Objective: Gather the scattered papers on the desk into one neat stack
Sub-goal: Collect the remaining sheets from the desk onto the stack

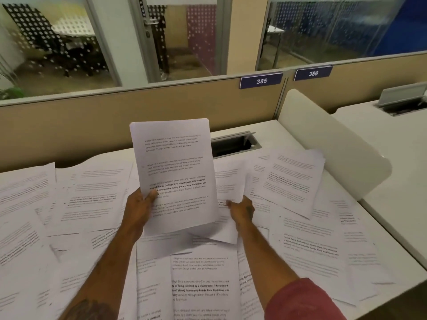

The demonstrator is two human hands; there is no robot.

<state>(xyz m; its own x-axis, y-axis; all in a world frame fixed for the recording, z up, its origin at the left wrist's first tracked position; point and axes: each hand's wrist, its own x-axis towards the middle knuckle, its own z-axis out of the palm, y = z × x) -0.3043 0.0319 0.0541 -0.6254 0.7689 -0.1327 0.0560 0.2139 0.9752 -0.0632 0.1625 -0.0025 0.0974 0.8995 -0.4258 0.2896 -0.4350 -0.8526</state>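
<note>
- Stack of papers [174, 176]: upright, lifted clear of the surface [272, 130], centre of view, printed side facing the camera, edges roughly squared.
- Left grip [138, 209]: closed on the stack's lower left edge, thumb [151, 195] pressed on the front page, other fingers hidden behind the sheets.
- Right grip [241, 210]: fingers curled, pinching a single sheet [227, 179] just right of the stack. That sheet sits behind the stack's right edge and a corner of it pokes out below the stack. Cannot tell how far it is lifted off the papers under it.
- Scattered papers [92, 199]: cover almost the whole surface, overlapping at all angles, from the left edge of view to the right side and down to the near edge. All carry the same kind of printed text blocks.
- Looser pile [291, 179]: lies right of the right grip, tilted, several sheets fanned out.
- Cable hatch [233, 144]: lid up, at the back of the surface, just right of the stack's upper half, with papers reaching its front edge.
- Beige partition [138, 116]: runs along the back and carries blue tags 385 [261, 81] and 386 [313, 73].
- White side divider [323, 139]: stands on the right, between this surface and the neighbouring desk [374, 130], which has a second hatch [402, 100].
- Glass walls beyond the partition: door with PUSH label [142, 8], office chair [46, 38] behind dotted film.
- Red sleeve [300, 301] on the right arm, tattoo [87, 310] on the left forearm.
</note>
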